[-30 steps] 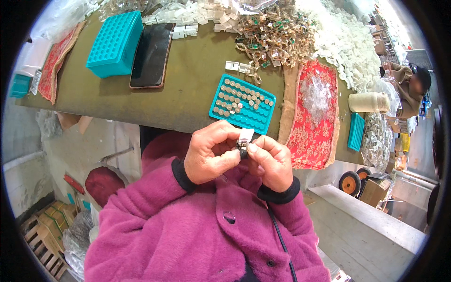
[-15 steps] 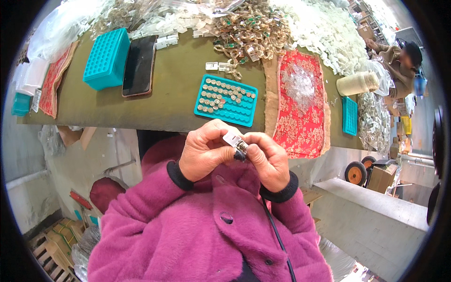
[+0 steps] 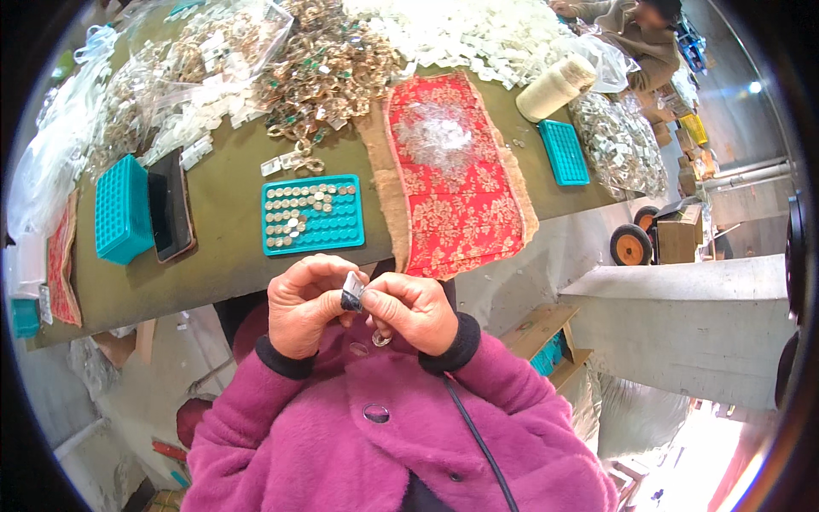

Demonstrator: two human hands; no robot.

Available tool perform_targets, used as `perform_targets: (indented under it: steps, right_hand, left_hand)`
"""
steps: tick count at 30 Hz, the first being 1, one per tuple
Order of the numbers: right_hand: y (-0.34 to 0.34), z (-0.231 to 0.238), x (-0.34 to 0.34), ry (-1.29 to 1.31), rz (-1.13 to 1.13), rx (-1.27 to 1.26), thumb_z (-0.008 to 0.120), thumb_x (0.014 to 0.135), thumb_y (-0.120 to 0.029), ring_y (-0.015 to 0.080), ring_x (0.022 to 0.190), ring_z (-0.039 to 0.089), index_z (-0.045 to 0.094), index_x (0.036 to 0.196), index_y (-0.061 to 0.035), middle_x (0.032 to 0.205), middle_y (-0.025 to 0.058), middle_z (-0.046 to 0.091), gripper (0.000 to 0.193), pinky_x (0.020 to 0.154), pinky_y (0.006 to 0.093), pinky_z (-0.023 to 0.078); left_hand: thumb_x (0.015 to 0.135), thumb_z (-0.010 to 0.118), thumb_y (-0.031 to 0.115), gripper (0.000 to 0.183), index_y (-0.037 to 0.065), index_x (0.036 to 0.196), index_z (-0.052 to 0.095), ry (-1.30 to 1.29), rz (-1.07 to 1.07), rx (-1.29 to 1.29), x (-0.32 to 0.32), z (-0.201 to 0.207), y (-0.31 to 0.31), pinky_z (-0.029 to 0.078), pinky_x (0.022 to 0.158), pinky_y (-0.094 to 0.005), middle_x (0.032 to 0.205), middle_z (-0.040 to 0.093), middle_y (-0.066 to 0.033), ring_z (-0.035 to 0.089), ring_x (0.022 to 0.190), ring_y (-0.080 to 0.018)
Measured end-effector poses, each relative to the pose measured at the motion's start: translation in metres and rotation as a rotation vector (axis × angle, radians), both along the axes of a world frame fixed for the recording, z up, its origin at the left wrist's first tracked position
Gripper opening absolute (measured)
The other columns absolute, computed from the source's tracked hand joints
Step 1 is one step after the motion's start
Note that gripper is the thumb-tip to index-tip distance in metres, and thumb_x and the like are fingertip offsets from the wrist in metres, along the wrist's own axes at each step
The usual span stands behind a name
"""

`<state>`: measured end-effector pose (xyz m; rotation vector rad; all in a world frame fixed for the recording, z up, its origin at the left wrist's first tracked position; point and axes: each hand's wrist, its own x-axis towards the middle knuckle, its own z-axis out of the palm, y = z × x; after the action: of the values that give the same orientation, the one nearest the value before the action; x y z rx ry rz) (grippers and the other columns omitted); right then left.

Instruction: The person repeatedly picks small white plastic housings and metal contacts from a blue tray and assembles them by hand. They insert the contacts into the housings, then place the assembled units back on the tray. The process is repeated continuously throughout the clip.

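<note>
Both my hands meet in front of my chest, just off the table's near edge. My left hand [image 3: 300, 314] is closed, pinching a small white plastic piece [image 3: 352, 283] between thumb and fingers. Something black covers the tip of that thumb. My right hand [image 3: 418, 314] pinches the same piece from the other side. Below its fingers hangs a shiny metal band [image 3: 381, 339], partly hidden by the hand. Beyond my hands lies a teal tray [image 3: 333, 235] with rows of small round metal discs [image 3: 290, 205]. A similar metal band with a white piece [image 3: 290, 162] rests behind the tray.
Right of the tray lies a red floral cloth [image 3: 461, 226] bearing a heap of clear bits [image 3: 435, 132]. A phone [image 3: 173, 209] and a stack of teal trays [image 3: 124, 209] stand left. Heaped bands [image 3: 333, 72], a cream cylinder [image 3: 554, 88] and another person [image 3: 631, 34] are farther off.
The view has swung right, so the table's things sit farther left in the picture. My hands still hold the white piece, now turned, and the metal band shows hanging beneath the right fingers.
</note>
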<state>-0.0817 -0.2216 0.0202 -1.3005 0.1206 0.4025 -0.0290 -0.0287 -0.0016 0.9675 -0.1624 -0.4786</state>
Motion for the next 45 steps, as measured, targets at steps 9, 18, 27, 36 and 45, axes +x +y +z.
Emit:
perform_targets:
  steps: [9, 18, 27, 36, 45]
  right_hand:
    - [-0.033, -0.003, 0.001, 0.163, 0.038, 0.262, 0.056, 0.112, -0.026, 0.0103, 0.063, 0.05, 0.063, 0.106, -0.0012, 0.073, -0.0013, 0.05, 0.026, 0.07, 0.0326, 0.055]
    - [-0.049, -0.004, 0.002, 0.156, 0.084, 0.073, 0.066, 0.107, -0.021, 0.0123, 0.073, 0.067, 0.069, 0.11, 0.0009, 0.081, 0.0028, 0.067, 0.023, 0.067, 0.0284, 0.055]
    - [-0.046, 0.013, 0.003, -0.133, 0.103, -0.201, 0.061, 0.108, -0.016, 0.0049, 0.064, 0.057, 0.057, 0.092, -0.0056, 0.072, -0.0017, 0.057, 0.02, 0.056, 0.0246, 0.045]
    - [-0.084, 0.004, 0.037, -0.559, -0.23, -0.87, 0.074, 0.096, -0.008, 0.0245, 0.08, 0.07, 0.073, 0.099, -0.0024, 0.09, 0.0123, 0.07, 0.007, 0.072, 0.0351, 0.056]
    - [-0.128, -0.025, 0.086, -0.768, -0.185, -1.343, 0.075, 0.087, -0.004, 0.0315, 0.091, 0.065, 0.072, 0.1, -0.0064, 0.092, 0.0116, 0.063, 0.014, 0.079, 0.0413, 0.053]
  left_hand:
    - [0.074, 0.073, -0.015, 0.035, -0.002, 0.107, 0.073, -0.75, -0.037, 0.474, 0.024, 0.02, -0.007, 0.057, 0.077, -0.0308, 0.097, 0.072, -0.0113, 0.071, 0.088, -0.0208]
    - [0.075, 0.079, -0.011, 0.033, 0.001, 0.106, 0.077, -0.81, -0.059, 0.547, 0.024, 0.017, -0.01, 0.059, 0.078, -0.0321, 0.1, 0.074, -0.0114, 0.074, 0.089, -0.0221]
    - [0.073, 0.083, -0.008, 0.033, 0.001, 0.105, 0.078, -0.846, -0.029, 0.547, 0.02, 0.016, -0.026, 0.06, 0.074, -0.0319, 0.097, 0.073, -0.0118, 0.073, 0.086, -0.0229]
    - [0.082, 0.074, -0.014, 0.032, -0.001, 0.112, 0.074, -0.45, -0.05, 0.373, 0.015, 0.002, -0.04, 0.059, 0.075, -0.0289, 0.109, 0.07, -0.0111, 0.07, 0.089, -0.0167]
    - [0.096, 0.069, -0.007, 0.019, -0.005, 0.115, 0.068, -0.07, -0.178, 0.125, 0.023, -0.004, -0.022, 0.06, 0.079, -0.0279, 0.117, 0.068, -0.0137, 0.069, 0.096, -0.017]
